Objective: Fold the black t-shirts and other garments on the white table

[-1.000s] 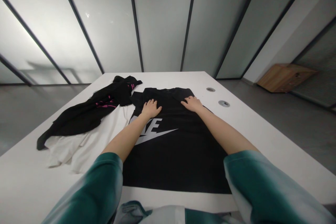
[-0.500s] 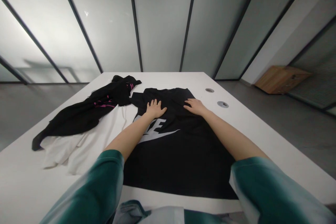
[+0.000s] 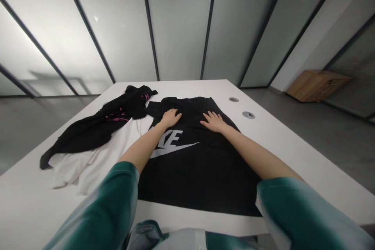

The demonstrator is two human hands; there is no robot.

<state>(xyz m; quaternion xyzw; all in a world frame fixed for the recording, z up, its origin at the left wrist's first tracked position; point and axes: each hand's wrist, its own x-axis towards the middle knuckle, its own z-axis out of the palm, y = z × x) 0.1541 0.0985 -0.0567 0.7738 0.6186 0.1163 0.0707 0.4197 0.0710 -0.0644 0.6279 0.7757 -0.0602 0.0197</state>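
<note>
A black T-shirt (image 3: 199, 175) with a grey Nike print lies spread on the white table (image 3: 293, 152), its collar toward the far side and its hem near me. My left hand (image 3: 171, 118) rests on the upper left of the chest, just above the lettering, and part of the print is hidden by my forearm. On the upper right of the chest lies my right hand (image 3: 213, 121), flat with its fingers spread. Neither hand grips the cloth. The shirt's left sleeve shows beside my left hand; the right sleeve is hard to make out.
To the left are a heaped black garment (image 3: 88, 133) with pink lettering and a white garment (image 3: 108, 158) partly under it. Two round grommets (image 3: 249, 115) sit in the table's right side. Frosted glass panels stand behind; a wooden cabinet (image 3: 316, 85) is on the floor at right.
My right hand has slid inward and slightly down from the shirt's right edge. My left hand has moved a little up and left. The right shoulder area lies more spread out.
</note>
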